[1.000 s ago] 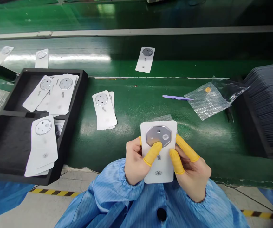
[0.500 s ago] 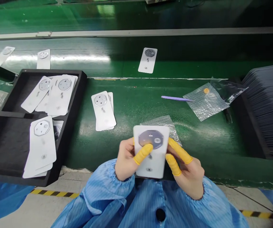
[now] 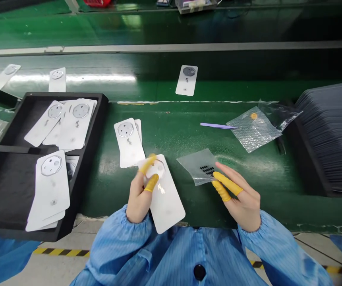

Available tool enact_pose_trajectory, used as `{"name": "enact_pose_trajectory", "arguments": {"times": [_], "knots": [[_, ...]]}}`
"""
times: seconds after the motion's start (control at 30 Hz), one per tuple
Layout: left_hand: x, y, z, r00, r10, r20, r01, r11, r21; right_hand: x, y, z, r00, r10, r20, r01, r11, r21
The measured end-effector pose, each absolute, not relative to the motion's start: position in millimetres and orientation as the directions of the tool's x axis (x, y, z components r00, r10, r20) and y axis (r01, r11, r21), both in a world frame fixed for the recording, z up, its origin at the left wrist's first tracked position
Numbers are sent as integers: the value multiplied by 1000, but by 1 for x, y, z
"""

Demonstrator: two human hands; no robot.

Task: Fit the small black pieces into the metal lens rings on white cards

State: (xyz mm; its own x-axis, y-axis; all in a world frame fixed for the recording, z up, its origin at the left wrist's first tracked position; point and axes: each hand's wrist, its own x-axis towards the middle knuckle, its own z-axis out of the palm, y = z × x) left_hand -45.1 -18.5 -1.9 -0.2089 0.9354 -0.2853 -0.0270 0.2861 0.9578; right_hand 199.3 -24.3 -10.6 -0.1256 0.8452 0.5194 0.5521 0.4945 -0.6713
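My left hand (image 3: pixel 139 194) grips a white plate (image 3: pixel 166 200) with an octagonal metal disc near its top, tilted over the table's near edge. Yellow finger cots cover its thumb and forefinger, which pinch the disc end. My right hand (image 3: pixel 238 198) is off the plate, fingers spread, with its yellow-capped fingertips touching the edge of a small clear film (image 3: pixel 199 167) that carries a cluster of tiny black dots. A short stack of the same white plates (image 3: pixel 129 143) lies on the green table just above my left hand.
A black tray (image 3: pixel 91 131) on the left holds several white plates in two compartments. More plates (image 3: pixel 186 80) lie on the far belt. A purple stick (image 3: pixel 217 126) and bubble-wrap bag (image 3: pixel 252 129) lie at right, beside a dark stack of sheets (image 3: pixel 334 135).
My right hand let go of the plate and moved right onto the clear film. My left hand carried the plate down and left, tilting it.
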Motion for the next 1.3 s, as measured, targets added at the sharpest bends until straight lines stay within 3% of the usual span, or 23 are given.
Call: {"name": "enact_pose_trajectory", "arguments": {"times": [0.07,0.17,0.23,0.4,0.67,0.73,0.9,1.0,1.17,1.3], "knots": [[-33,-21,-3,-49,927,-372,-119,364,924,198,-23,-3,-116,834,539,553,505,-663],[-12,-20,-2,220,900,-376,-283,428,858,198,-21,1,-269,815,514,516,572,-637],[1,-19,0,266,876,-403,-293,471,832,199,-19,3,-368,816,446,490,578,-653],[13,-19,3,133,868,-477,-227,496,838,193,-15,8,-301,842,447,476,539,-695],[14,-21,3,146,876,-460,-179,481,858,182,-13,-17,-453,697,555,485,716,-503],[15,-20,0,137,890,-435,-128,451,883,180,-11,-21,-425,712,559,475,701,-532],[12,-16,-9,127,931,-342,69,336,939,175,-1,-29,-276,885,376,511,466,-722],[-7,-10,-8,127,932,-338,14,339,941,178,2,-36,-277,884,376,545,467,-697],[-46,-13,17,-224,957,-182,-115,159,981,188,2,-35,-201,893,402,565,441,-697],[-40,-21,37,-128,951,-281,-267,240,933,185,2,-5,59,888,455,490,371,-789]]}}
